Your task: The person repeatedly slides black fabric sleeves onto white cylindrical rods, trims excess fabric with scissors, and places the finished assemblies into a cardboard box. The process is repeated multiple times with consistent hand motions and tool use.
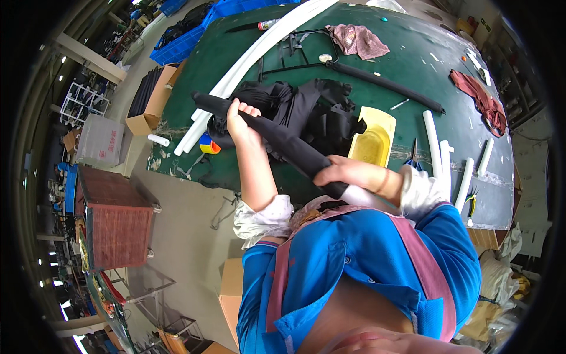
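A long black fabric sleeve (pixel 283 140) runs slantwise in front of me, over the near edge of the green table. My left hand (pixel 240 120) wraps round its upper part, close to the far left end. Lower down, my right hand (pixel 331 171) grips the sleeve near its near end. Out of that end comes a white foam tube (pixel 364 197), which points toward my body. Behind the sleeve lies a heap of black fabric (pixel 306 106). A yellow tray (pixel 374 138) sits just beyond my right hand.
Long white foam tubes (pixel 253 56) cross the table's left side; shorter white tubes (pixel 433 141) lie at right near scissors (pixel 414 154) and yellow-handled pliers (pixel 471 202). A black covered tube (pixel 386 85), cloths (pixel 356 41) and a tape roll (pixel 207 144) lie about. Left stands a wooden cart (pixel 115 218).
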`<control>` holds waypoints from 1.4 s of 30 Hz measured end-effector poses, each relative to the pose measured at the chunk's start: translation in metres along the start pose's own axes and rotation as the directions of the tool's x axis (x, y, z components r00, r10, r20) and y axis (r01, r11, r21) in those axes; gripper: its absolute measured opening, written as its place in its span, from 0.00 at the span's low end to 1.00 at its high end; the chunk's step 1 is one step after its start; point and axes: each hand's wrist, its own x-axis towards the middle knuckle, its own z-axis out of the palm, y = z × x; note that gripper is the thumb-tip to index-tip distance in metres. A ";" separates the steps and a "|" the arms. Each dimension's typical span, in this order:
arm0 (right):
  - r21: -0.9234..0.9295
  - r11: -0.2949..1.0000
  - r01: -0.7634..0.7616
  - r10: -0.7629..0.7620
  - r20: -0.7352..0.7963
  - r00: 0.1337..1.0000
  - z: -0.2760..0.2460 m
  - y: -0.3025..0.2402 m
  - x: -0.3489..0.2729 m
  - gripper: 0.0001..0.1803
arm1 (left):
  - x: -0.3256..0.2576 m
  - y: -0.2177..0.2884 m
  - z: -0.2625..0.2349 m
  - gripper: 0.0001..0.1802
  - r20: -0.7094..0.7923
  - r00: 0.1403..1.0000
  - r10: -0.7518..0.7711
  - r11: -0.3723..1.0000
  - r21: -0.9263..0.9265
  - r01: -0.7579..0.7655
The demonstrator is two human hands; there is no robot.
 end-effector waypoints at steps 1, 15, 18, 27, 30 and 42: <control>0.004 0.985 -0.174 0.173 0.052 0.984 -0.006 -0.008 -0.023 0.18 | 0.008 0.005 -0.006 0.22 -0.006 1.000 0.009 1.000 -0.002 -0.009; 0.123 0.988 -0.090 0.082 0.066 0.994 0.006 0.008 -0.006 0.12 | 0.042 0.048 -0.033 0.16 -0.027 0.993 0.111 0.993 -0.048 -0.112; -0.075 0.982 -0.175 0.188 0.247 0.950 -0.028 0.011 -0.039 0.15 | 0.059 0.076 -0.055 0.18 0.033 0.986 0.164 0.985 -0.063 -0.162; 0.266 0.945 -0.190 0.130 0.228 0.965 -0.014 0.011 -0.039 0.16 | 0.032 0.071 -0.036 0.24 0.115 0.983 0.143 0.988 -0.073 -0.135; 0.359 0.926 -0.112 0.071 0.127 0.989 -0.013 0.005 -0.029 0.11 | 0.000 0.050 -0.015 0.37 0.335 0.939 0.079 0.996 0.002 -0.084; 0.391 0.920 0.018 -0.118 0.234 0.965 -0.011 -0.015 0.070 0.21 | -0.061 -0.026 0.019 0.12 0.179 0.978 -0.106 0.976 0.208 0.068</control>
